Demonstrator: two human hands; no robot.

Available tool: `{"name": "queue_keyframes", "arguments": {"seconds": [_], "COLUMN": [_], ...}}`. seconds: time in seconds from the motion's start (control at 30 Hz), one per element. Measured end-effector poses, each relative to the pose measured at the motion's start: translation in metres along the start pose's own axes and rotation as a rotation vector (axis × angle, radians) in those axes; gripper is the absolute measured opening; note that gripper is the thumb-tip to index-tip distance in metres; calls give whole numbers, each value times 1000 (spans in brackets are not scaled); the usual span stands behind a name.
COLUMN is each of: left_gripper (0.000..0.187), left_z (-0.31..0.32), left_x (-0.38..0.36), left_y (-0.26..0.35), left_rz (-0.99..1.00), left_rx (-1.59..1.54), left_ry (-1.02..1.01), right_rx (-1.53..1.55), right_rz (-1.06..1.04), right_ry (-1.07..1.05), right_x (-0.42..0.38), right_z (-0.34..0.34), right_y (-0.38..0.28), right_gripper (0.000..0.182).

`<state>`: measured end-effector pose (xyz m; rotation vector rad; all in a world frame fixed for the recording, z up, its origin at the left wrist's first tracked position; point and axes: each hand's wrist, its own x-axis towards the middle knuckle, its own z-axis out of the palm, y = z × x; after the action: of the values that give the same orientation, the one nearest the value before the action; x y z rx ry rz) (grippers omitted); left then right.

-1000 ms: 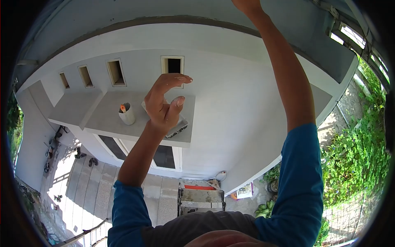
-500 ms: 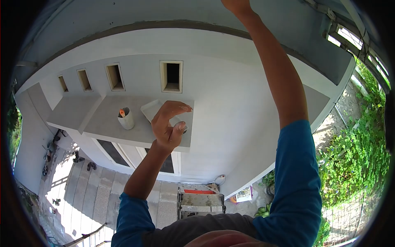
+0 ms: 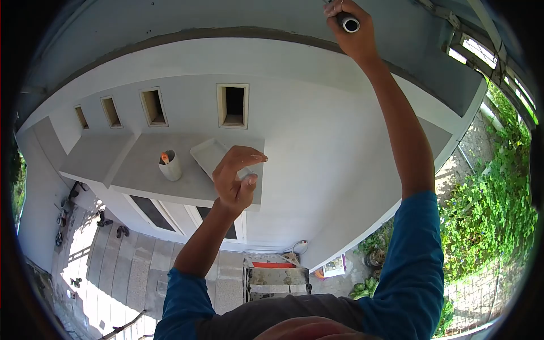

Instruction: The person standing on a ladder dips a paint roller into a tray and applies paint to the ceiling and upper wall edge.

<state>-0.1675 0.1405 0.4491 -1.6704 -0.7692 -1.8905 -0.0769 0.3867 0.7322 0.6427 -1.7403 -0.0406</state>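
High on the right, my right hand (image 3: 360, 41) is wrapped round a dark paint roller handle (image 3: 344, 20). The handle's hollow round end faces me; the rest of the tool is beyond the top edge of the view. My left hand (image 3: 233, 173) is raised in front of the ledge, fingers curved and apart from the thumb, holding nothing. Behind it a white tray (image 3: 207, 153) lies on the grey ledge (image 3: 133, 177), partly hidden by the hand. Left of the tray stands a white cup (image 3: 171, 169) with an orange-tipped item (image 3: 164, 157) in it.
A white wall (image 3: 323, 158) with several square openings, one a dark vent (image 3: 233, 105), rises ahead. The bluish-grey ceiling (image 3: 226, 14) is overhead. Far below are a tiled floor (image 3: 136, 272) and a stained platform (image 3: 276, 276). Green plants (image 3: 481, 221) grow at the right.
My right hand has come down from the top edge, bringing the roller handle into view. My left hand has shifted slightly right and down, keeping its curved shape.
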Motion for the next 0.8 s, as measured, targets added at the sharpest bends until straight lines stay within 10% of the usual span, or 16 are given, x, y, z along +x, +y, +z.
{"name": "queue_keyframes", "arguments": {"seconds": [0.13,0.27,0.53,0.8], "left_gripper": [27,27,19,20], "left_z": [3,2,3,8], "left_x": [5,1,-11,-1], "left_y": [8,12,16,22], "left_rz": [12,9,-191,-158], "left_rx": [-3,-11,-13,-14], "left_ry": [-8,-7,-444,-454], "right_rx": [-40,-159,0,-81], "right_rz": [-102,224,103,-26], "right_ry": [66,-67,12,66], "right_x": [46,12,-3,73], "right_z": [-1,5,14,25], "right_y": [51,-3,-10,53], "right_gripper": [23,17,17,23]}}
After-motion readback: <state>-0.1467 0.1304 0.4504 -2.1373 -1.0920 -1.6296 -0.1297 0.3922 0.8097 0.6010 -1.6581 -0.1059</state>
